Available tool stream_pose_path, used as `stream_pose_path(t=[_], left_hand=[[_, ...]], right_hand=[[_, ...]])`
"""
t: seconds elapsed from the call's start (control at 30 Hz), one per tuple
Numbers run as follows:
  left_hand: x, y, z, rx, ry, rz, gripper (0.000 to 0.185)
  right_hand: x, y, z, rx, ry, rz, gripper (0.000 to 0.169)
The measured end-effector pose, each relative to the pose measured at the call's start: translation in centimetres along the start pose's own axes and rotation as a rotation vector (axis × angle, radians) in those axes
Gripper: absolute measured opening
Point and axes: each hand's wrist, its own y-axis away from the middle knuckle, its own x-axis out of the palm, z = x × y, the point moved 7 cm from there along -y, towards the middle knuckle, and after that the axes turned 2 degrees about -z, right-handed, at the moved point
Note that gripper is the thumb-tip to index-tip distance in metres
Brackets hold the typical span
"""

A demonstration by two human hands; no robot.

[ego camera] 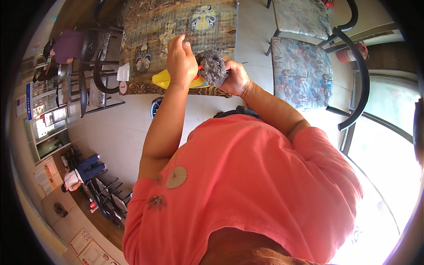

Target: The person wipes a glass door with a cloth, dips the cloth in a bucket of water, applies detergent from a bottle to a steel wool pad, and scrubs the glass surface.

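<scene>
A dark grey, curly scouring ball [212, 67], which looks like metal wire, is between my two hands over the near edge of the patterned table [179, 20]. My right hand [237, 79] grips its right side with bent fingers. To its left, my left hand [182, 61] is raised with its fingers up; whether it touches the ball or the small red part [200, 67] beside it is hard to tell. A yellow object [161, 79], perhaps a bottle or packet, lies behind my left wrist, partly hidden. White folded paper [123, 72] sits at the table's left corner.
Chairs with patterned seats [302, 73] and black curved arms stand on the right, a red fire extinguisher [347, 54] behind them. More chairs [99, 69] stand at left. One person in purple [68, 46] and another in white [73, 180] are farther off.
</scene>
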Motion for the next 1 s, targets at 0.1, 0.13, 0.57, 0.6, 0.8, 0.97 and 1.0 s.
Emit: stream_pose_path(t=[0.1, 0.13, 0.57, 0.6, 0.8, 0.97, 1.0], left_hand=[[-0.3, -0.1, 0.9, -0.108, 0.195, -0.019, 0.028], [-0.4, 0.1, 1.7, -0.167, 0.294, -0.027, 0.028], [-9.4, 7.7, -0.1, 0.131, 0.881, -0.355, 0.030], [-8.9, 9.3, 0.4, 0.183, 0.844, -0.318, 0.029], [-2.2, 20.1, 2.4, 0.086, 0.813, 0.205, 0.027], [4.9, 27.6, 2.0, 0.199, 0.675, 0.575, 0.026], [5.0, 29.1, 0.3, 0.257, 0.615, 0.623, 0.026]], right_hand=[[-0.4, 0.0, 0.0, 0.033, -0.027, 0.021, 0.052], [-0.3, 0.2, -0.2, 0.045, -0.047, 0.018, 0.051], [0.4, 18.1, 3.0, -0.610, -0.163, -0.017, 0.042], [-0.4, 21.8, 2.7, -0.704, -0.135, -0.132, 0.042], [-3.7, 45.7, -3.9, -1.342, -0.144, -0.335, 0.045], [-3.6, 62.1, -12.1, -1.706, -0.097, -0.259, 0.048], [-3.3, 64.7, -13.5, -1.747, -0.087, -0.234, 0.050]])
